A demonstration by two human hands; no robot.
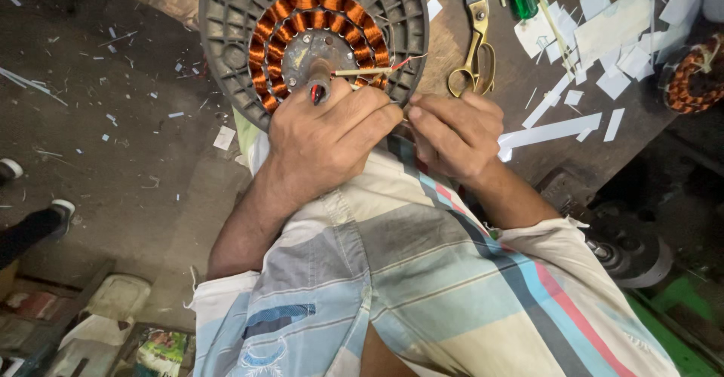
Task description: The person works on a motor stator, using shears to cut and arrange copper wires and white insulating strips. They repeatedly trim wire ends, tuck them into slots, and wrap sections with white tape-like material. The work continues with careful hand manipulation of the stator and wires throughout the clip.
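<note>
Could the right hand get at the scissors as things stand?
Probably yes: the scissors lie just beyond the right hand with nothing between, though its fingers are busy pinching a thin wire.

- The fan motor housing [226, 15] is a round, dark grey ribbed disc lying flat at the near edge of the bench, close to the person's body.
- Inside it sits a ring of copper windings [302, 7], orange-brown coils set in two rows around a dull metal centre plate.
- A thin sleeved wire lead [362, 71], pale with a red tip, runs level across the lower right coils, its near end at the fingertips.
</note>
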